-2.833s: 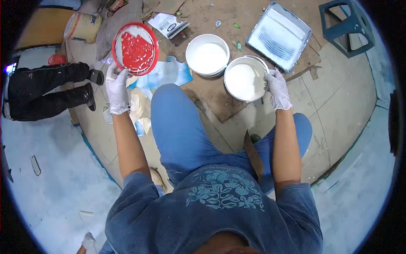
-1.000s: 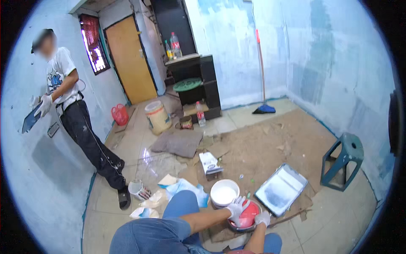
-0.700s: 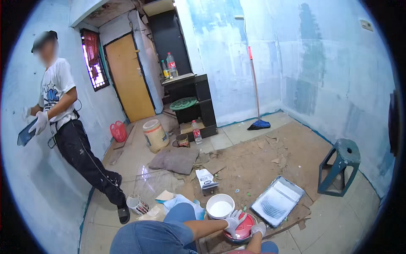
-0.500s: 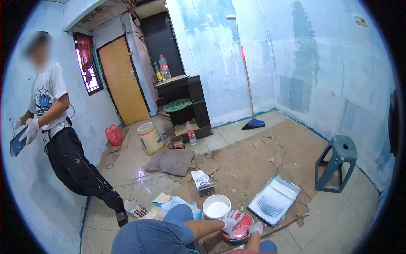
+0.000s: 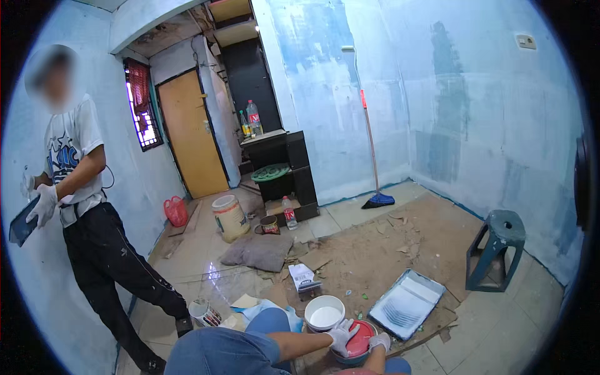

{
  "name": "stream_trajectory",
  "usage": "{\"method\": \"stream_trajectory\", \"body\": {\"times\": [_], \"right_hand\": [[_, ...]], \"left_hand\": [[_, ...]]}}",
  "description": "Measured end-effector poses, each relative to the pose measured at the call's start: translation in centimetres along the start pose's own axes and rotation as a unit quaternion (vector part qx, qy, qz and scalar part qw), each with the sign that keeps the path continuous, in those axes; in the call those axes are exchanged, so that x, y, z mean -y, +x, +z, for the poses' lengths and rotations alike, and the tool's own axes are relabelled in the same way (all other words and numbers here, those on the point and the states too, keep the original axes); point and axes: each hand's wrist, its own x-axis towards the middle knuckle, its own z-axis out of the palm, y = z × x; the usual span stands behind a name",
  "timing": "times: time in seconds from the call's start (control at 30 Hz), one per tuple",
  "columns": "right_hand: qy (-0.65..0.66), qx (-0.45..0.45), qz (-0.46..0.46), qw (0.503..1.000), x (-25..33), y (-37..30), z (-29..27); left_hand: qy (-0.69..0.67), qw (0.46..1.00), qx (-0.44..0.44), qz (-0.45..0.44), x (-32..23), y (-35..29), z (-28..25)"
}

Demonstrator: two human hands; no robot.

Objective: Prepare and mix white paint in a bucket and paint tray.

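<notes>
In front of my knees sits a round paint tub with a red lid (image 5: 360,339). My left hand (image 5: 342,336), in a white glove, lies on the lid's left side with its fingers stretched out. At the right edge my gloved right hand (image 5: 380,341) curls over the rim. Just beyond my left hand stands a white tub (image 5: 325,314) with white paint inside. To the right lies a paint tray (image 5: 407,303) coated with wet white paint.
A green plastic stool (image 5: 498,250) stands at right, and a broom (image 5: 378,200) leans on the far wall. A grey cushion (image 5: 257,251), a large bucket (image 5: 230,217) and cardboard (image 5: 356,256) lie ahead. At left a person (image 5: 81,156) wearing gloves holds a dark flat tray.
My view has shifted slightly, so the room sits lower in the picture. Both hands remain at the red lid, the left one's fingers less spread. The other person has turned the dark tray slightly.
</notes>
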Motion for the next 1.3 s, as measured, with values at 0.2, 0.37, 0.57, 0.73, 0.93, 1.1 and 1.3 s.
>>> {"method": "stream_trajectory", "body": {"times": [0.2, 0.37, 0.57, 0.73, 0.93, 1.1, 1.3], "right_hand": [[-0.020, 0.008, -0.021, 1.000, 0.1, -0.6, -0.6], [0.001, 0.034, 0.013, 0.999, -0.5, -1.9, -1.3], [-0.073, 0.015, -0.150, 0.986, 1.4, 4.9, 2.1], [0.012, -0.007, -0.122, 0.992, 3.8, 7.6, 1.9], [-0.011, 0.009, -0.077, 0.997, 8.0, 10.0, 3.0], [0.035, 0.001, -0.100, 0.994, 7.8, 11.6, 4.1], [0.036, -0.021, -0.111, 0.993, 5.4, 12.8, 5.9]], "left_hand": [[-0.039, 0.989, -0.140, -0.010, 1.0, 1.8, 4.8], [-0.016, 0.979, -0.201, -0.036, -0.4, 1.5, 5.2], [0.015, 0.957, -0.280, -0.070, 2.1, 4.6, 4.5], [-0.019, 0.953, -0.294, -0.076, 4.4, 8.6, 2.1], [-0.084, 0.965, -0.237, -0.069, 9.1, 11.8, 2.2], [-0.098, 0.966, -0.230, -0.071, 10.6, 13.0, 1.6], [-0.108, 0.960, -0.252, -0.055, 10.4, 13.6, 2.3]]}}
